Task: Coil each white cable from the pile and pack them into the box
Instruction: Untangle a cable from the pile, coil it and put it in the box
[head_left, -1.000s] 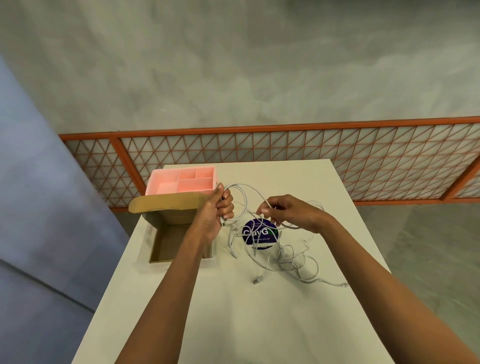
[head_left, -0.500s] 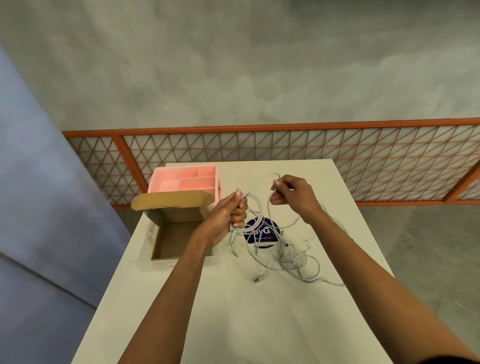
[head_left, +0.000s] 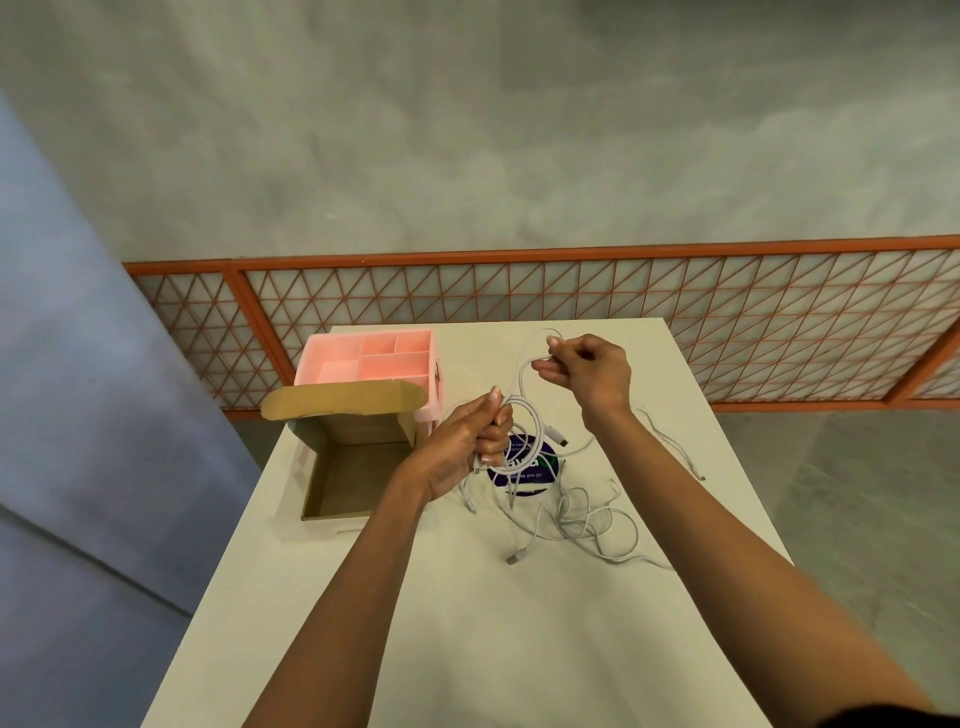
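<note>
My left hand (head_left: 470, 439) grips loops of a white cable (head_left: 524, 410) above the table, just right of the open cardboard box (head_left: 358, 473). My right hand (head_left: 587, 371) is raised farther back and pinches a stretch of the same cable, which runs in an arc between both hands. One plug of it hangs at the coil's right side. A pile of loose white cables (head_left: 582, 519) lies tangled on the table below my right forearm. The box stands with its lid flap up and its inside looks bare.
A pink divided organiser (head_left: 374, 358) stands behind the box. A dark round sticker (head_left: 524, 467) lies on the white table (head_left: 467, 649) under the cables. An orange lattice fence (head_left: 571, 286) runs behind the table. One cable trails near the right table edge.
My right hand rose and moved away from me, pulling the cable up into a longer arc. My left hand shifted slightly right, keeping its hold on the loops.
</note>
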